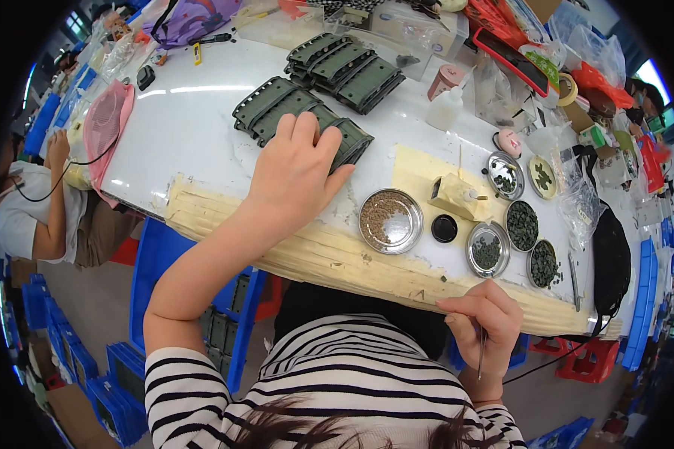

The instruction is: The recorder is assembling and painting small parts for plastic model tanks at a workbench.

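Note:
My left hand (296, 168) reaches over a stack of dark green ribbed plastic parts (269, 105), fingers bent over its top and thumb at the near edge. What lies under the palm is hidden. A second stack of similar green parts (344, 67) stands just behind it. Close to the table's front edge, my right hand (487, 322) pinches a thin metal stick-like tool (481, 352), which points down toward my body. Beyond that hand sit a round metal dish of small green pieces (487, 253) and a metal dish of brown grains (391, 221).
More dishes of green pieces (522, 224) stand at right, near a small yellowish block (459, 196) and a black cap (444, 228). A white bottle (444, 110), a red-framed phone (511, 60) and plastic bags crowd the back right. Yellow tape covers the front edge (337, 262). Another person (41, 202) sits at left.

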A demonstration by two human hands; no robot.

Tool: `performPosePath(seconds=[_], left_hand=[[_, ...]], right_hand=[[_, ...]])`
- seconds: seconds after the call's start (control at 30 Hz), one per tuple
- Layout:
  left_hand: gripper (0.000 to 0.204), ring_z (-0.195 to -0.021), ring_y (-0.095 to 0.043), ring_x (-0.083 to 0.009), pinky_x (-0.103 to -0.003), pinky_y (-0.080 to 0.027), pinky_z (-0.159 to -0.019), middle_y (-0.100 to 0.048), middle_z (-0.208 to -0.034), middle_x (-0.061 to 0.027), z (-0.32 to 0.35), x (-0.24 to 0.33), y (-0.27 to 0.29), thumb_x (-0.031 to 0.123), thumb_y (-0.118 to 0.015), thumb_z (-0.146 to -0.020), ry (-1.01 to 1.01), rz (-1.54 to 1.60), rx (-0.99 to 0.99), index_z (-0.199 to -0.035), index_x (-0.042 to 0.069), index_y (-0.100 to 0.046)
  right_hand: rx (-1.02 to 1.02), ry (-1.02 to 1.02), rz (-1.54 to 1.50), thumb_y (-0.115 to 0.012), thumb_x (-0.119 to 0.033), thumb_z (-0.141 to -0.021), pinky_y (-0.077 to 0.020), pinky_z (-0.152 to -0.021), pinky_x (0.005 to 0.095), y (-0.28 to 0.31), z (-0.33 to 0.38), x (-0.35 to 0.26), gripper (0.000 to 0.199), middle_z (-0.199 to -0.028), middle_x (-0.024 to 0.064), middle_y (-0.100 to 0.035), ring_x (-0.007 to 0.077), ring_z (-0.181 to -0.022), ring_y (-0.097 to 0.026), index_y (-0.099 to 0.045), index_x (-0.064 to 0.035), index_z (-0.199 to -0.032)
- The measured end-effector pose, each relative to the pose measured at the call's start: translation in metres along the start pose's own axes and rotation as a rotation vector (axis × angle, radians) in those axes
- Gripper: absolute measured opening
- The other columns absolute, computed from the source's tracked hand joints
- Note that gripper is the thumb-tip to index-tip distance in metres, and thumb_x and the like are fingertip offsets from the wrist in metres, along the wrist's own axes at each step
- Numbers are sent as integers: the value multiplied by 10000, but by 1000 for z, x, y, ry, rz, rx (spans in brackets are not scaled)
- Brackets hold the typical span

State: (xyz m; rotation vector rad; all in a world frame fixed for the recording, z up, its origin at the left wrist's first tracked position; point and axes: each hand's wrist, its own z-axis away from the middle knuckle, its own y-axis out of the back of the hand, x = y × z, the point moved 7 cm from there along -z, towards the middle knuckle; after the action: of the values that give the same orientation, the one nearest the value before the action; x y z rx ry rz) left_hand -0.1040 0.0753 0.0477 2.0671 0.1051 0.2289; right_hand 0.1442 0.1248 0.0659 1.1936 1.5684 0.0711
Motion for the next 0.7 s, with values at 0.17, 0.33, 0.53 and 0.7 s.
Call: performPosePath(seconds=[0.17,0.33,0.53,0.7], left_hand=[[218,-837,-454,-282,-361,-432,-721,-463,-904,-105,1,5,-4,136,-721,-775,-48,-36,79,-845,43,-537],[251,-976,-510,-309,-375,-463,-795,-508,-998,-125,12,28,27,103,-748,-712,-194,23,152,-799,27,-525],[216,-910,-623,-303,-357,-563,-718,-549,-1036,-134,50,90,44,128,-708,-661,-570,432,-27,-781,16,-567],[164,-887,-637,-298,-358,-572,-681,-557,-1027,-130,55,98,51,105,-688,-661,-627,559,-74,-761,29,-582]], right_hand=[[-8,-5,-8,-790,-119,-710,-386,-479,271,-2,0,-3,181,-642,39,-514,156,-537,-502,-730,-62,-871],[27,-14,-46,-813,-154,-700,-445,-541,271,-4,2,5,376,-848,81,-592,184,-626,-548,-697,-47,-1041],[-134,88,12,-848,-266,-646,-531,-628,282,-25,-15,-6,707,-1162,138,-559,194,-730,-650,-577,-41,-1258],[-106,83,-78,-847,-259,-640,-508,-576,288,-17,-12,-3,632,-1057,110,-578,197,-681,-632,-608,-36,-1180]])
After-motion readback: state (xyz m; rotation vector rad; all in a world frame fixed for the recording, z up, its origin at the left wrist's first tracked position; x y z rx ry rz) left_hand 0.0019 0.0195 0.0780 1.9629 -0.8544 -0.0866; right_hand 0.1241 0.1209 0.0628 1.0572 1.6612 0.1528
